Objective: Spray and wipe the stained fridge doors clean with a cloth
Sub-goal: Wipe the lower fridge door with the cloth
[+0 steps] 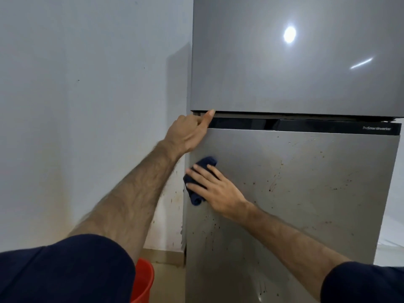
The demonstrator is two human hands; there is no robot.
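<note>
1. Wiping is under way on the lower door: the flat grey brushed-metal lower fridge door [306,182] carries many small brown specks and thin splash lines, mostly in the middle and toward the bottom left.
2. The glossy dark grey upper fridge door [295,62] looks smooth and shows only light reflections; I judge it is already clean or was never much stained, but I cannot tell which.
3. The right hand [216,189] presses the small crumpled dark blue cloth [200,182] against the lower door near its left edge, with the fingers spread and almost straight on top of the cloth.
4. The left hand [190,132] holds the upper left corner of the lower door, thumb up into the black gap [306,123] between the two doors; the other fingers are hidden behind the edge.
5. No spray bottle is visible, so I cannot say whether spraying is finished.
6. Most of the lower door remains to be wiped, in my judgement.
7. The soft cloth looks thick and folded; the white painted wall [87,106] beside the fridge has brown drips low down, and a round red plastic bucket [142,281] stands on the floor.
</note>
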